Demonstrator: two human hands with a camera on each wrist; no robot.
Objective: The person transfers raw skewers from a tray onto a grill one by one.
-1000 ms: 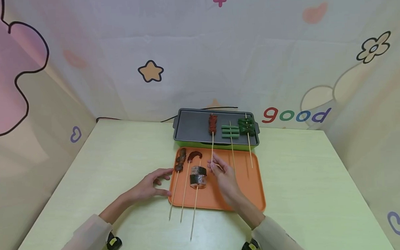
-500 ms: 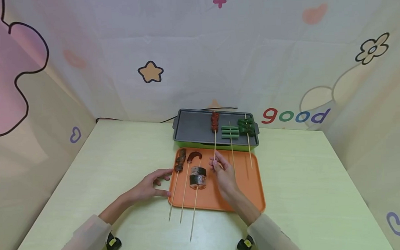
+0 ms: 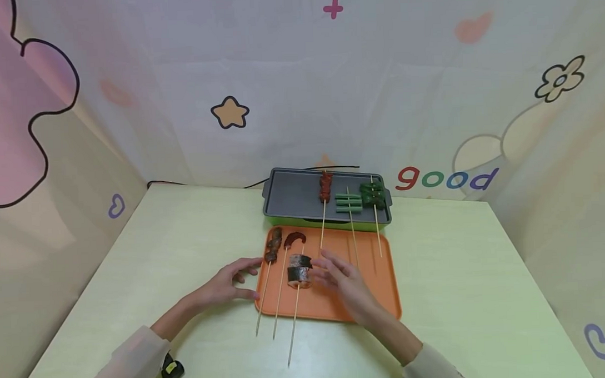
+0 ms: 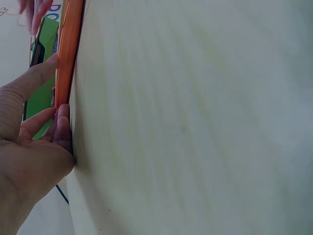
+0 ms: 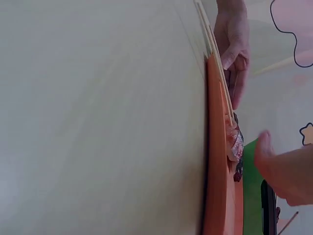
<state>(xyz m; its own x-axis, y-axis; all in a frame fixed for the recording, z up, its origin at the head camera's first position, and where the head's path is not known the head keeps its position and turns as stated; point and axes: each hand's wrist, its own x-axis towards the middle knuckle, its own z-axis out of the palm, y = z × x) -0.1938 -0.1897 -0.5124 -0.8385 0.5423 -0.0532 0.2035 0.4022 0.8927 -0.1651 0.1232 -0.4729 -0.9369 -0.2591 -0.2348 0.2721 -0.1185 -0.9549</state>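
My left hand (image 3: 223, 283) rests with spread thumb and fingertips against the left edge of an orange tray (image 3: 341, 307). My right hand (image 3: 353, 287) hovers over the tray, holding nothing, fingertips beside a skewer of thick pieces with black and silvery skin (image 3: 299, 271). Left of that lie a skewer with a curved reddish-brown piece (image 3: 295, 237) and one of dark brown chunks (image 3: 273, 245). A red meat skewer (image 3: 325, 187) lies on the grill (image 3: 292, 195), its stick reaching down toward my right fingers. Beside it are a skewer of green stalks (image 3: 348, 203) and a dark green leafy one (image 3: 372, 195).
The grill, a dark plate on a green base (image 4: 43, 103), stands directly behind the tray, against a printed cloth backdrop (image 3: 300, 117). Several sticks overhang the tray's front edge. A black cord (image 3: 254, 183) runs along the back of the pale table (image 3: 194, 226).
My right hand held the red meat skewer's stick, shifted it slightly right on the grill, then let go and drew back toward the dark-skinned pieces. My left hand stays at the tray edge.
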